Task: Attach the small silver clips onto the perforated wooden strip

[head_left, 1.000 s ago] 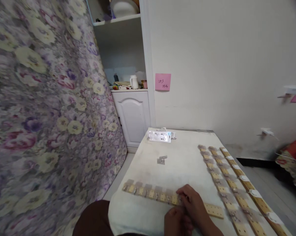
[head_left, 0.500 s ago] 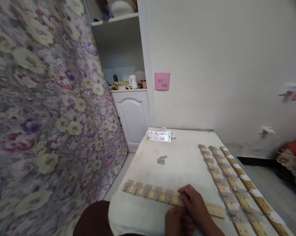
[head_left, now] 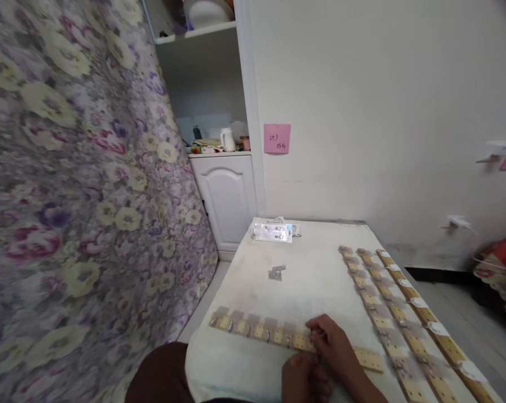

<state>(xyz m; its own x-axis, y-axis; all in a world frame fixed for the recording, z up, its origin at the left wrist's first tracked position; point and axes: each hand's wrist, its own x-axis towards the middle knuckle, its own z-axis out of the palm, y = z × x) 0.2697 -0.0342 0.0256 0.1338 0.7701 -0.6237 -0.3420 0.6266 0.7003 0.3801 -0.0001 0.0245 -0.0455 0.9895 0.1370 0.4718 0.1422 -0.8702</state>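
A long tan perforated strip (head_left: 257,329) with small clear pouches clipped along it lies across the near edge of the white table (head_left: 315,280). My right hand (head_left: 335,347) rests on the strip near its right part, fingers curled and pinched at a pouch. Close below it, my left hand (head_left: 303,379) has its fingers bent together at the same spot. What the fingers pinch is too small to name.
Three more filled strips (head_left: 387,302) lie side by side on the table's right. A clear packet (head_left: 273,232) and two tiny pouches (head_left: 276,272) sit farther back. A flowered cloth (head_left: 80,196) hangs at left, a white cupboard (head_left: 228,196) and a pink note (head_left: 277,138) behind.
Both hands stay at the same place on the strip with only slight finger shifts. The view has barely moved.
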